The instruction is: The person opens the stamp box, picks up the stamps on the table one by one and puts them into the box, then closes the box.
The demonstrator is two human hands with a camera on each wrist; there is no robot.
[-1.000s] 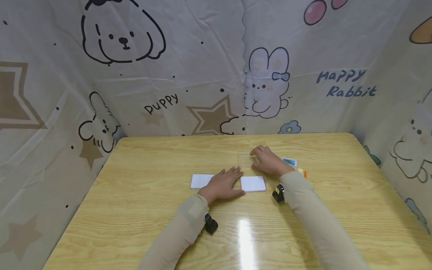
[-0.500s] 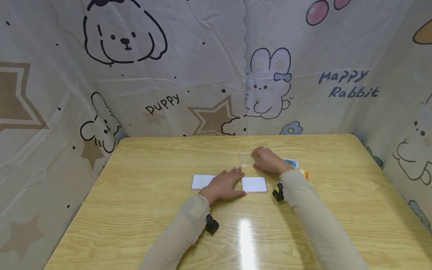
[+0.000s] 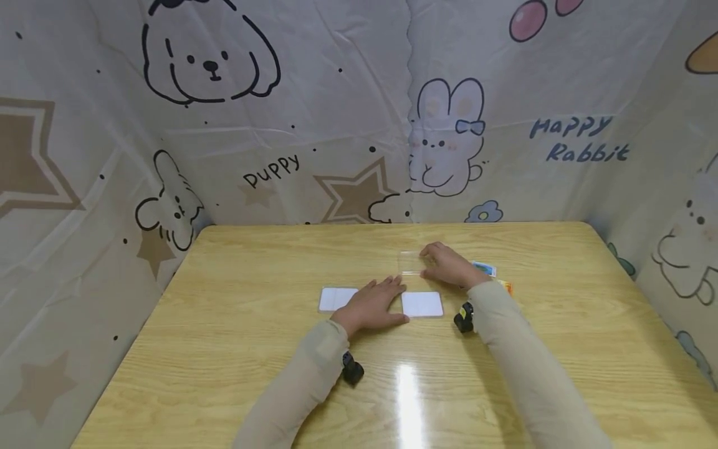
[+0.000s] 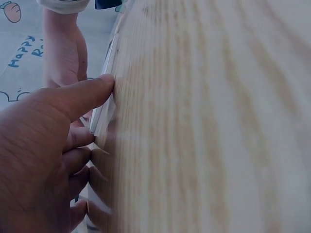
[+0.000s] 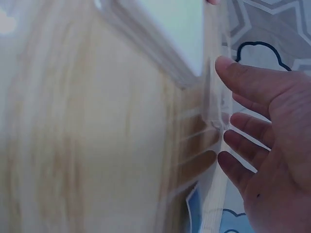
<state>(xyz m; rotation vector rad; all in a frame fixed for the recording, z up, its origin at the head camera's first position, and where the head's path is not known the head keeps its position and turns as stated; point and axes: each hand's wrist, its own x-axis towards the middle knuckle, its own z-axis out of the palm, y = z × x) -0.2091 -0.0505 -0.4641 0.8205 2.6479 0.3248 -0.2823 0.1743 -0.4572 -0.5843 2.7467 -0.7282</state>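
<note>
My left hand (image 3: 373, 307) rests on the table with its fingers extended, between two white rectangular cases with clear rims. Its thumb touches the near left corner of the right white case (image 3: 422, 304), also seen edge-on in the left wrist view; its forefinger lies by the far corner. The palm side covers the right end of the left white case (image 3: 335, 299). Farther back, my right hand (image 3: 449, 265) holds the right end of a clear plastic box (image 3: 410, 263), thumb on the near edge and fingers at the far edge. In the right wrist view the clear box (image 5: 212, 99) stands out faintly.
Beside my right wrist lie a blue picture card (image 3: 484, 269) and an orange one (image 3: 505, 286), partly hidden by the sleeve. The wooden table (image 3: 252, 274) ends at a printed cloth backdrop (image 3: 336, 112). Light glares off the front of the table.
The head view has shifted very slightly. Both hands, the white cases and the clear box keep their places on the table.
</note>
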